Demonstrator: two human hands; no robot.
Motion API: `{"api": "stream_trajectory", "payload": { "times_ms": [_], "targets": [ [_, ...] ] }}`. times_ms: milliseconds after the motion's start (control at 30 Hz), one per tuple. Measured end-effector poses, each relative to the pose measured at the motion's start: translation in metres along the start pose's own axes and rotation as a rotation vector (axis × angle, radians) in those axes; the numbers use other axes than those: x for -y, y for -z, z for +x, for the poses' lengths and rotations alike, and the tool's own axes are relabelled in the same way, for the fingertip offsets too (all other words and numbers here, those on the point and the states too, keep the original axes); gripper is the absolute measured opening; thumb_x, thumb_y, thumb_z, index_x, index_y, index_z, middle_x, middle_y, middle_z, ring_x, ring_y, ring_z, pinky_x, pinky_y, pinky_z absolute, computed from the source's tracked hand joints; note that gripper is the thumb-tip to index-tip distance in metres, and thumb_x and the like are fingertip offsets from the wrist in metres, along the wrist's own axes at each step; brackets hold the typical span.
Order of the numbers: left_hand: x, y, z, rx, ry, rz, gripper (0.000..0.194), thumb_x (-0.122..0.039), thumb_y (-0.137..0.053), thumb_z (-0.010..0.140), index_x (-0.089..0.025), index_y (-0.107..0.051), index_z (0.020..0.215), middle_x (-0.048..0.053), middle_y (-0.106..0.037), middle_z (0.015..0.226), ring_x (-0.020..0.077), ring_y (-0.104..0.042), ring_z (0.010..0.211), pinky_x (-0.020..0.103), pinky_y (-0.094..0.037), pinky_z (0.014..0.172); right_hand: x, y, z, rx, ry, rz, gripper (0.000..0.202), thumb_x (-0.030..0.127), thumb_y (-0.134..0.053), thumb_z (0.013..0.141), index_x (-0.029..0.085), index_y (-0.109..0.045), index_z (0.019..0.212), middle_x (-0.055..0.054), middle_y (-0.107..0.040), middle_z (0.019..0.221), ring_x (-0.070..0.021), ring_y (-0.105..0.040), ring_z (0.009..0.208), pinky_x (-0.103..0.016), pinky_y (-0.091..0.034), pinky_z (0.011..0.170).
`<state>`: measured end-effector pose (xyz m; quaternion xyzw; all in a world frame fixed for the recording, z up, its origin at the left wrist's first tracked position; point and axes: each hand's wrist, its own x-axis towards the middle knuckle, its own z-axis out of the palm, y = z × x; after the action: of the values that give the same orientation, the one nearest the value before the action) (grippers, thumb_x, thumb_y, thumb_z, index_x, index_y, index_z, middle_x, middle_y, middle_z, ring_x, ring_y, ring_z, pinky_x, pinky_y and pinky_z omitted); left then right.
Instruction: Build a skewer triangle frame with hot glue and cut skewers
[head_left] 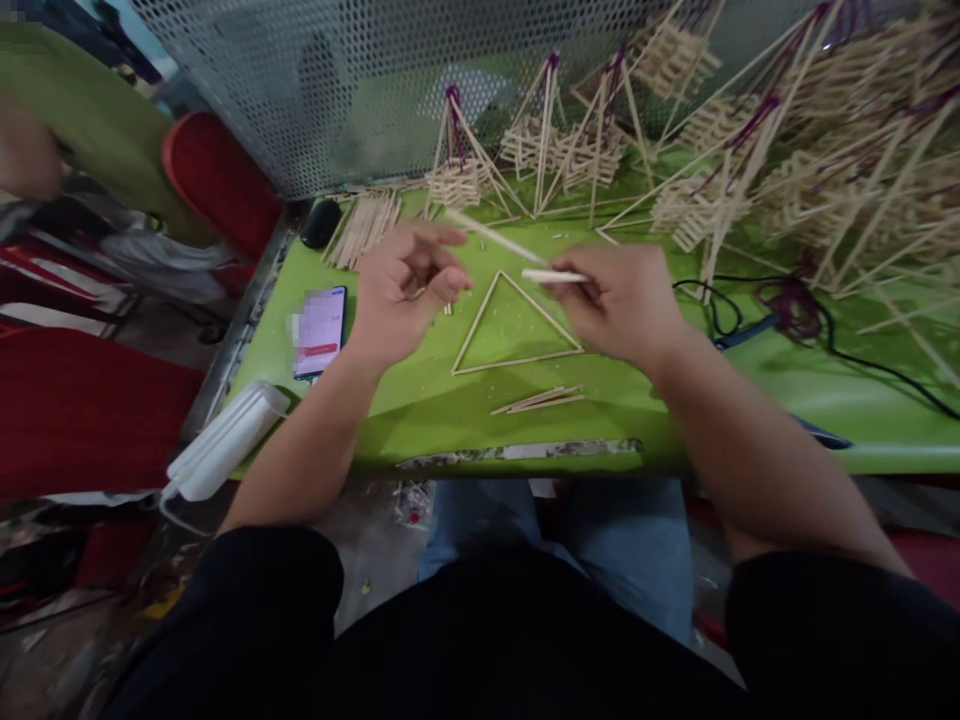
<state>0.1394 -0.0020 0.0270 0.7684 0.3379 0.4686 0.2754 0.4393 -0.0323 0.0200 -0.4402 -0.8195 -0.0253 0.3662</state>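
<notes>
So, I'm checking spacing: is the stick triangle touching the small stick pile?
Apart: the head view shows green tabletop between the triangle and the small pile.

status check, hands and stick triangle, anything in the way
Right hand gripping pale slender sticks; left hand empty. Pale wooden triangle flat on green tabletop. Loose thin wooden sticks nearby, none across it.

held sticks: pale wood, gripped in right hand; one long, slanted; other short-looking, near level; raised, blurry
triangle: thin pale sticks, three sides, closed outline, lying flat, below held sticks
</notes>
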Motion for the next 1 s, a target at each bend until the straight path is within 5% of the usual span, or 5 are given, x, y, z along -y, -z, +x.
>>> {"api": "stream_trajectory", "payload": {
  "times_ms": [200, 433, 767, 900, 1000],
  "targets": [
    [0.036, 0.009, 0.018, 0.617, 0.231, 0.694, 0.021, -0.035, -0.080, 0.099, -0.023, -0.087, 0.115, 0.012, -0.082, 0.121, 0.0294, -0.075, 0.103, 0.044, -0.060, 0.095, -0.013, 0.011, 0.004, -0.021, -0.128, -0.048, 0.045, 0.059, -0.051, 0.118, 0.030, -0.083, 0.102, -0.006, -0.074, 0.074, -0.0262, -0.066, 0.068, -0.042, -0.045, 0.061],
    [0.051, 0.003, 0.017, 0.795, 0.109, 0.731, 0.026, -0.033, -0.063, 0.104, -0.021, -0.085, 0.112, 0.013, -0.078, 0.119, 0.0327, -0.073, 0.110, 0.045, -0.057, 0.099, -0.009, 0.010, 0.003, 0.030, -0.098, -0.035, 0.041, 0.055, -0.054, 0.118, 0.028, -0.083, 0.104, -0.007, -0.077, 0.081, -0.0264, -0.068, 0.072, -0.043, -0.049, 0.066],
    [0.045, 0.017, 0.016, 0.713, 0.121, 0.731, 0.010, -0.026, -0.057, 0.103, -0.023, -0.066, 0.101, 0.013, -0.076, 0.109, 0.0286, -0.069, 0.095, 0.042, -0.050, 0.083, -0.008, 0.017, 0.005, 0.039, -0.140, -0.007, 0.032, 0.047, -0.059, 0.117, 0.028, -0.083, 0.107, -0.008, -0.079, 0.084, -0.0283, -0.071, 0.077, -0.044, -0.050, 0.069],
    [0.048, 0.043, 0.018, 0.500, 0.235, 0.865, 0.009, -0.030, -0.062, 0.105, -0.024, -0.066, 0.099, 0.010, -0.077, 0.102, 0.0296, -0.069, 0.095, 0.042, -0.050, 0.086, -0.009, 0.018, 0.006, 0.027, -0.140, 0.046, 0.029, 0.048, -0.062, 0.115, 0.029, -0.081, 0.105, -0.007, -0.076, 0.080, -0.0275, -0.069, 0.076, -0.043, -0.050, 0.068],
    [0.063, 0.068, 0.019, 0.206, 0.305, 0.912, 0.013, -0.035, -0.071, 0.106, -0.023, -0.069, 0.103, 0.006, -0.073, 0.091, 0.0289, -0.067, 0.099, 0.044, -0.051, 0.096, -0.009, 0.017, 0.006, 0.004, -0.163, 0.138, 0.027, 0.050, -0.068, 0.112, 0.028, -0.079, 0.101, -0.006, -0.070, 0.075, -0.0285, -0.069, 0.078, -0.042, -0.048, 0.068]
  ]
}}
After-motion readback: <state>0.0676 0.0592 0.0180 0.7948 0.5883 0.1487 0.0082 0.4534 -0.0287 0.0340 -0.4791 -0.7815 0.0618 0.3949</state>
